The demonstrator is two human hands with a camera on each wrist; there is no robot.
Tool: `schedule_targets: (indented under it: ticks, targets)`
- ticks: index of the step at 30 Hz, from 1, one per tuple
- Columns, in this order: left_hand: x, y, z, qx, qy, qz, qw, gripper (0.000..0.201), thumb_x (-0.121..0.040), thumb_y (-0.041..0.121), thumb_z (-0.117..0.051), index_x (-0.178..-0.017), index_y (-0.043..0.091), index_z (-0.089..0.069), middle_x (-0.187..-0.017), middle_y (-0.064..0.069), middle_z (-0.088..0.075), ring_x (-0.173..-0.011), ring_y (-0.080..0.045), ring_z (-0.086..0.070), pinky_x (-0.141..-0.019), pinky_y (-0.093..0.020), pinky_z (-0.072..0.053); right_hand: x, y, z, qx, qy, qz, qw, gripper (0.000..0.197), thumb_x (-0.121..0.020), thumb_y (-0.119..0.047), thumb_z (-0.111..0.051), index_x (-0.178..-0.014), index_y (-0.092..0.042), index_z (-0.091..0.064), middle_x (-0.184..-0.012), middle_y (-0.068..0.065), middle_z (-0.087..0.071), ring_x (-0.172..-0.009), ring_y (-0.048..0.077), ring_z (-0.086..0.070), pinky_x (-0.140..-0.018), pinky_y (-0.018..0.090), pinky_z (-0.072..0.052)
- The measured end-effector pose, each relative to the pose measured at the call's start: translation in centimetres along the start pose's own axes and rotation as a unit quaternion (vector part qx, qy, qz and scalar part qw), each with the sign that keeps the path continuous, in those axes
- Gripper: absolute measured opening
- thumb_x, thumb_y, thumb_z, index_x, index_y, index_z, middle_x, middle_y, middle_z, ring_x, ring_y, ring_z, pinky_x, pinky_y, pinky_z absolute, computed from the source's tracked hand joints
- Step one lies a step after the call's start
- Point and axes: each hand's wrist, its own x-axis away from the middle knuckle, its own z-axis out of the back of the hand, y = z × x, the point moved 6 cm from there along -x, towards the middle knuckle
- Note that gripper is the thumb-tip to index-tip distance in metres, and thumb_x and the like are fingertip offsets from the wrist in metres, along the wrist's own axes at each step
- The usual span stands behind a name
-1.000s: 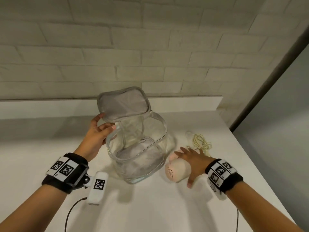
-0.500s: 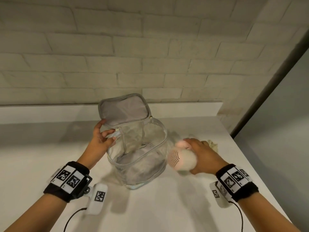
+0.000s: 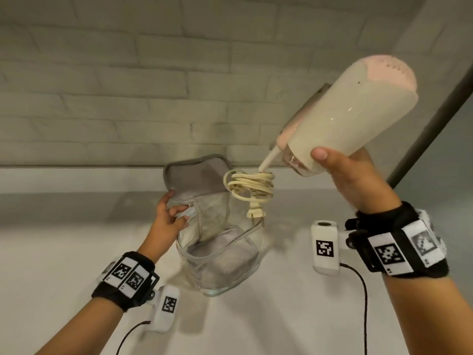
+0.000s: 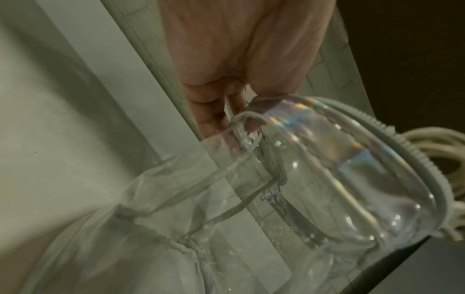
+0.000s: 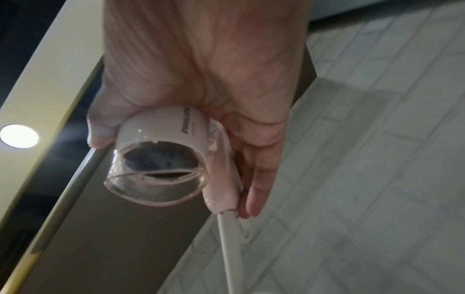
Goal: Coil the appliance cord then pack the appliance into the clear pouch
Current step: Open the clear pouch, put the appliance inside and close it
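While the left hand [image 3: 167, 221] pinches the rim of the clear plastic pouch [image 3: 220, 262] with its grey fabric lid flipped back, the right hand [image 3: 358, 180] grips the cream-and-pink hair dryer [image 3: 340, 119] above and right of the pouch, its bundled cream cord [image 3: 249, 187] dangling over the opening. Only the right wrist view shows the dryer's nozzle mouth [image 5: 161, 169] and printed brand.

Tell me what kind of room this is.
Likely a bathroom or dressing corner, though that is uncertain: a plain white counter against a white brick-pattern wall, with a hair dryer being packed into a clear pouch.
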Motion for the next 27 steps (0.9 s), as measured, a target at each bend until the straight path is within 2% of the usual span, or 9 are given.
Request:
schedule_targets:
  ticks: [4,8,12,14,16,19,21,24,27]
  targets:
    - [0.4,0.7,-0.4,0.002,-0.004,-0.006,1.000,0.065,-0.088,-0.012,-0.043,-0.139,0.013,-0.013,-0.091,-0.001,-0.059,-0.087,-0.012,-0.059,-0.064,-0.011,-0.052,-1.2,3.5,-4.2,-0.022,-0.029,-0.041,0.998,0.089,-0.040,-0.052,-0.085,-0.115,-0.016,-0.053,-0.103,-0.007,-0.069,-0.099,0.007,-0.064,-0.077,0.019,-0.051]
    - [1.0,1.3,-0.4,0.006,0.005,-0.022,1.000,0.059,-0.091,-0.002,-0.045,-0.139,0.011,-0.014,-0.089,-0.001,-0.061,-0.077,0.012,-0.062,-0.068,-0.004,-0.047,0.1,9.7,-8.2,-0.036,-0.077,-0.128,0.988,0.091,-0.048,-0.036,-0.079,-0.128,-0.010,-0.044,-0.119,0.009,-0.062,-0.107,0.016,-0.062,-0.079,0.023,-0.053]
    - [1.3,1.0,-0.2,0.028,0.017,-0.007,0.999,0.049,-0.095,0.004,-0.038,-0.139,0.017,-0.018,-0.096,0.005,-0.060,-0.092,-0.006,-0.060,-0.068,-0.005,-0.048,0.5,13.4,-9.0,-0.072,-0.078,-0.189,0.976,0.075,-0.053,-0.036,-0.078,-0.120,-0.013,-0.052,-0.112,0.009,-0.066,-0.101,0.018,-0.066,-0.077,0.030,-0.056]
    - [1.2,1.0,-0.4,0.025,0.010,-0.006,1.000,0.047,-0.096,0.005,-0.037,-0.136,0.022,-0.021,-0.097,0.004,-0.059,-0.090,-0.001,-0.060,-0.069,-0.006,-0.050,0.1,14.4,-8.8,-0.078,-0.091,-0.214,0.970,0.078,-0.055,-0.036,-0.078,-0.123,-0.012,-0.050,-0.116,0.012,-0.065,-0.104,0.023,-0.065,-0.082,0.038,-0.057]
    - [0.9,0.7,-0.8,0.022,0.003,-0.002,1.000,0.045,-0.095,0.007,-0.038,-0.132,0.029,-0.022,-0.097,0.002,-0.059,-0.092,-0.004,-0.060,-0.076,-0.016,-0.054,-0.2,15.4,-8.9,-0.067,-0.112,-0.239,0.962,0.082,-0.056,-0.032,-0.080,-0.127,-0.011,-0.046,-0.119,0.013,-0.063,-0.107,0.025,-0.064,-0.086,0.041,-0.056]
    - [0.5,0.4,-1.5,0.012,-0.005,0.004,1.000,0.049,-0.096,0.008,-0.037,-0.138,0.024,-0.018,-0.099,0.003,-0.060,-0.097,-0.006,-0.057,-0.077,-0.020,-0.052,-0.6,16.9,-9.5,-0.024,-0.099,-0.255,0.962,0.079,-0.058,-0.020,-0.082,-0.126,-0.019,-0.041,-0.122,0.009,-0.060,-0.109,0.024,-0.060,-0.088,0.041,-0.055]
    - [0.5,0.4,-1.6,0.018,0.009,0.007,1.000,0.051,-0.096,0.007,-0.036,-0.141,0.020,-0.014,-0.098,0.005,-0.059,-0.098,-0.009,-0.056,-0.075,-0.021,-0.049,-0.4,18.1,-9.9,0.025,-0.087,-0.264,0.960,0.085,-0.049,-0.020,-0.083,-0.121,-0.024,-0.039,-0.120,0.007,-0.059,-0.111,0.024,-0.058,-0.091,0.046,-0.053]
    - [0.6,0.5,-1.5,0.026,0.029,0.015,0.999,0.059,-0.095,0.004,-0.036,-0.143,0.018,-0.005,-0.097,0.006,-0.060,-0.097,-0.010,-0.055,-0.080,-0.031,-0.049,0.7,20.0,-10.7,0.117,-0.171,-0.306,0.929,0.098,-0.046,-0.023,-0.082,-0.128,-0.018,-0.029,-0.120,0.006,-0.055,-0.111,0.024,-0.055,-0.090,0.046,-0.053]
    - [0.8,0.5,-1.6,0.034,0.040,0.022,0.998,0.071,-0.095,0.002,-0.037,-0.143,0.015,0.015,-0.101,0.002,-0.061,-0.096,-0.006,-0.055,-0.087,-0.038,-0.045,1.3,20.9,-10.3,0.170,-0.245,-0.351,0.888,0.085,-0.058,-0.043,-0.081,-0.128,-0.011,-0.044,-0.118,0.003,-0.061,-0.105,0.019,-0.059,-0.086,0.038,-0.054]
